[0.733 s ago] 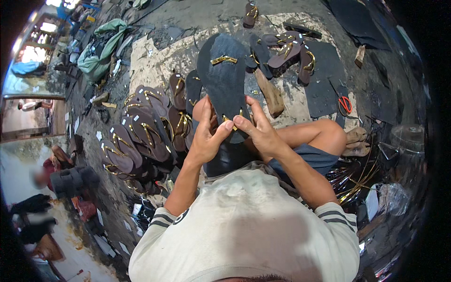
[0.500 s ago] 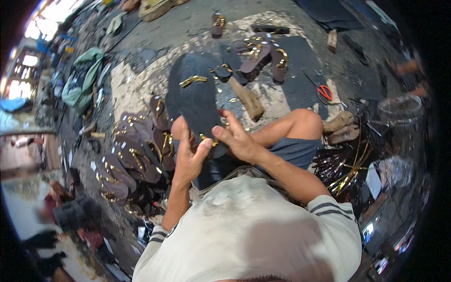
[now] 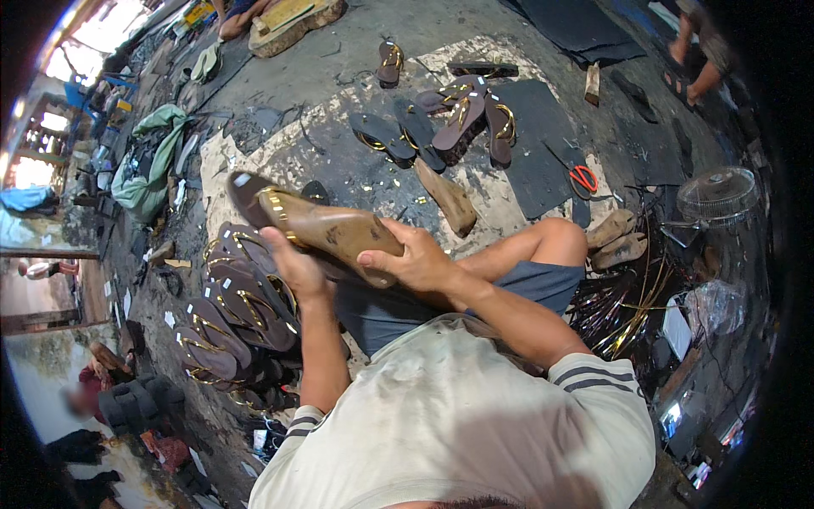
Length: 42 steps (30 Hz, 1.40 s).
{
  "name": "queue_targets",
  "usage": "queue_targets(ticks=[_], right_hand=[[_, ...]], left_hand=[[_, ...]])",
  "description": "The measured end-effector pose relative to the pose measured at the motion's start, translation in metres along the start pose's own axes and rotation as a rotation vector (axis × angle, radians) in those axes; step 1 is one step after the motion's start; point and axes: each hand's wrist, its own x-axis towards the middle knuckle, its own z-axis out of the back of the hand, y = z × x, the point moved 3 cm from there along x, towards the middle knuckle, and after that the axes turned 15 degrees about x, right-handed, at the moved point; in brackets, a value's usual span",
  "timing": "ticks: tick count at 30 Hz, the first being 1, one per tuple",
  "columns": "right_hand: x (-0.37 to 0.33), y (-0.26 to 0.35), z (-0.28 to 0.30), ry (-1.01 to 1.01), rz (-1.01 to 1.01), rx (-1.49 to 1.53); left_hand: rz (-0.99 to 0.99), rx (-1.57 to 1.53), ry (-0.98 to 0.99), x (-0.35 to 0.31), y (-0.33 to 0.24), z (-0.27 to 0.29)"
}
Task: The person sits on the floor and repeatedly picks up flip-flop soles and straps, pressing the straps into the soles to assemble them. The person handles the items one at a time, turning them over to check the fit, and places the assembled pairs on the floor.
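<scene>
A brown wooden shoe last (image 3: 343, 231) lies across my lap area, held up in both hands. On it sits a dark brown thong sandal (image 3: 246, 193) with gold straps, its toe pointing to the far left. My left hand (image 3: 297, 270) is closed around the sandal's near side, thumb up along the edge. Gripping the heel end of the last is my right hand (image 3: 417, 259), its thumb on top. To the left, a pile of similar brown sandals (image 3: 246, 297) with gold straps lies close to my left forearm.
Several more sandals (image 3: 460, 123) lie on the worn mat ahead, with another wooden last (image 3: 447, 197) near them. Red-handled scissors (image 3: 583, 178) rest at the right, before a pair of lasts (image 3: 615, 236), shiny strips (image 3: 632, 297) and a fan guard (image 3: 719, 193). Another person's legs (image 3: 702, 81) show at far right.
The held piece has turned over and swung left: its dark sole faced up before, and now the wooden last shows on top. Both hands have shifted their hold.
</scene>
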Motion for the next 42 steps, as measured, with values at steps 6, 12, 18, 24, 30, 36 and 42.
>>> queue_targets(ticks=[6,12,18,24,30,36,42], right_hand=[[0.036,-0.109,0.086,-0.182,-0.256,-0.547],[0.086,-0.168,0.179,-0.536,0.133,-0.595],[0.103,-0.173,0.292,-0.865,-0.374,-0.848],[0.081,-0.151,0.326,-1.249,0.068,0.583],[-0.002,-0.088,0.102,-0.285,-0.103,0.504],[-0.072,-0.051,0.071,0.198,-0.097,-0.081],[-0.037,-0.009,0.062,0.112,-0.157,0.202]], left_hand=[[-0.201,0.859,-0.554,0.063,-0.021,0.258],[-0.103,1.575,-0.628,0.009,-0.03,0.418],[-0.354,1.321,-0.651,-0.023,-0.076,0.322],[-0.284,0.801,-0.356,-0.001,-0.054,0.172],[-0.033,0.355,0.349,0.012,0.014,0.005],[-0.36,0.675,0.53,-0.008,0.018,-0.038],[-0.434,0.58,0.733,-0.079,0.015,-0.039]])
